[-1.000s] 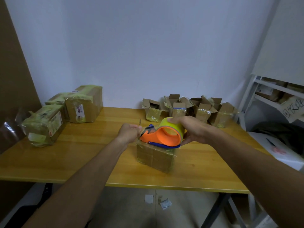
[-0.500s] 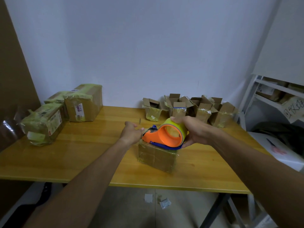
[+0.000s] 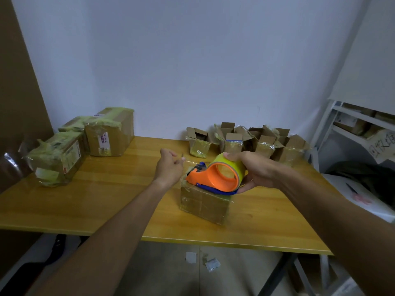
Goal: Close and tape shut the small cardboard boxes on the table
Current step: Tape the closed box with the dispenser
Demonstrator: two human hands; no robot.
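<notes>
Pale blue-white walls meet behind a yellow wooden table [image 3: 89,201], and grey metal shelving [image 3: 352,122] stands past its right end. Near the table's front edge, right of middle, sits a small closed cardboard box [image 3: 204,205]; its sides gleam with clear tape and its top is mostly hidden by the tape dispenser [image 3: 215,176] resting on it. That dispenser is orange with a blue lower edge and carries a roll of yellow-tinted tape. The right hand [image 3: 254,171] grips it, fingers curled over the top of the roll and the thumb underneath. The left hand [image 3: 168,165] hovers just left of the box's back corner, fingers bent with the tips brought together; a thin clear strip of tape [image 3: 189,162] runs from there toward the dispenser's cutter, and the fingertips appear to pinch its end, though the strip is faint. Along the back edge stands a cluster of small open boxes [image 3: 245,142] with flaps raised. At the back left corner lie three larger taped parcels [image 3: 85,142] with printed labels.
</notes>
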